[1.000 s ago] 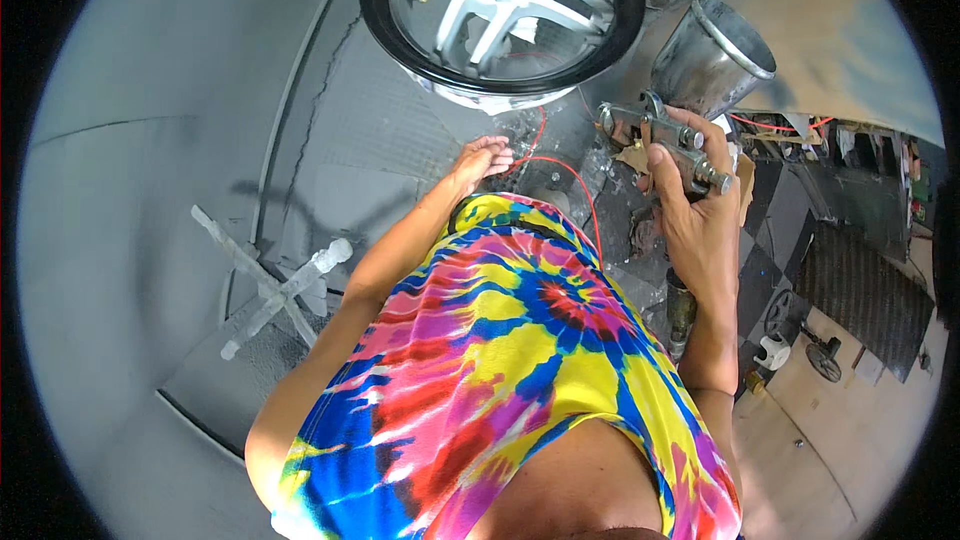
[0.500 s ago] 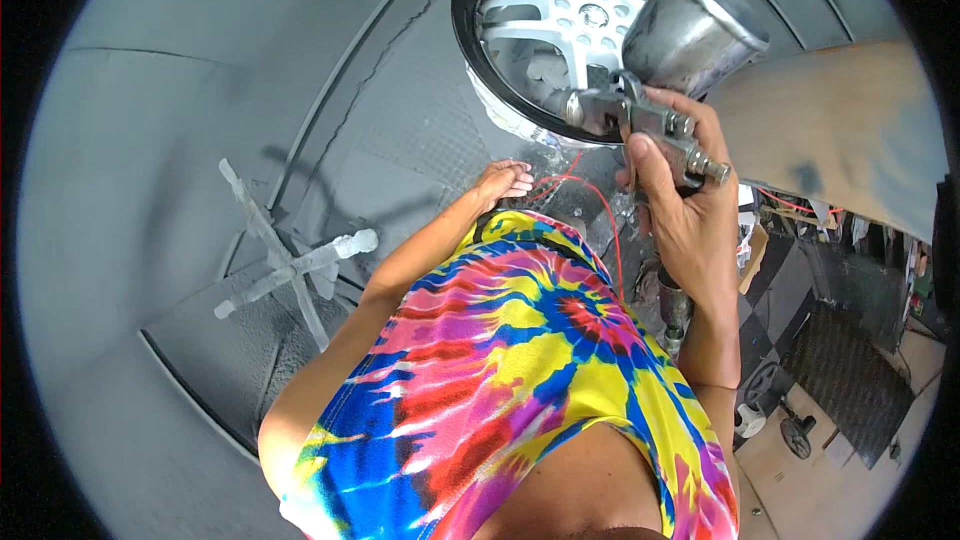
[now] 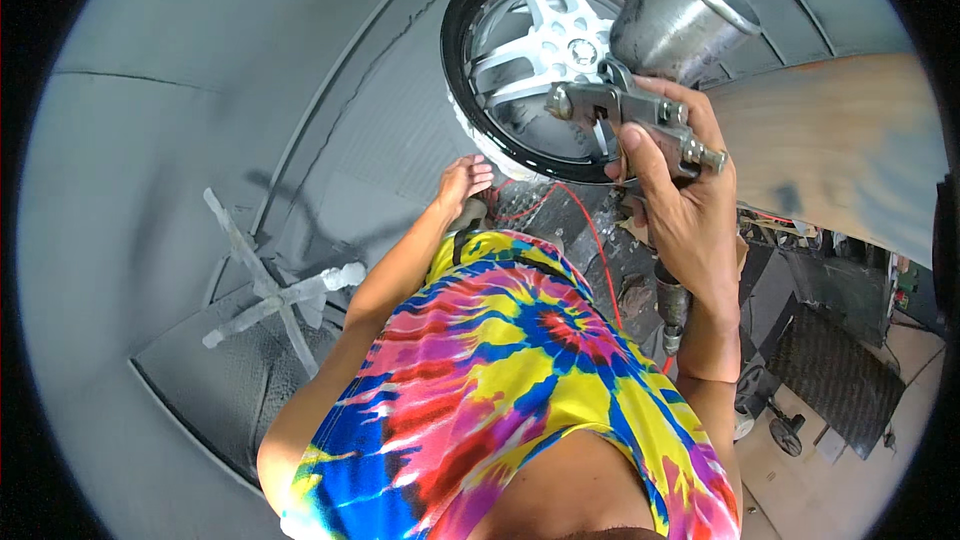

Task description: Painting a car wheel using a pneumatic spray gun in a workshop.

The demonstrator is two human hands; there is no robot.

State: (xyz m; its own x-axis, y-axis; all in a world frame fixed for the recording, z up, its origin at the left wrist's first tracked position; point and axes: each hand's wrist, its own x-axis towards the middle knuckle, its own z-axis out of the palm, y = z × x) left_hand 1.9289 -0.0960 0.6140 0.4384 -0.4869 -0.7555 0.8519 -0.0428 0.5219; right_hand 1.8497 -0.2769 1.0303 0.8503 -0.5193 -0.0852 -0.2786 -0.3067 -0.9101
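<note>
My right hand [image 3: 682, 175] is wrapped round the grip of a metal spray gun [image 3: 625, 105], whose silver paint cup [image 3: 685, 20] rises from its top. The nozzle points left, across the face of a car wheel rim [image 3: 545, 52] with white spokes and a glossy black outer lip. The gun and cup hide the rim's right side. White covering shows under the rim's near edge. My left hand [image 3: 467, 180] hangs near that edge, apart from it, with loosely bent fingers and nothing in them.
A red hose [image 3: 595, 240] curves down in front of me, and a metal hose fitting [image 3: 672, 315] hangs below my right hand. A coated cross-shaped stand [image 3: 275, 290] is at left. A pale curved panel [image 3: 830, 140] lies right, with a dark mat [image 3: 835, 380] and clutter below it.
The rim sits lower and slightly left in the picture, as the whole view has shifted. My left hand has moved a little left, its fingers looser. The right hand keeps its grip on the spray gun.
</note>
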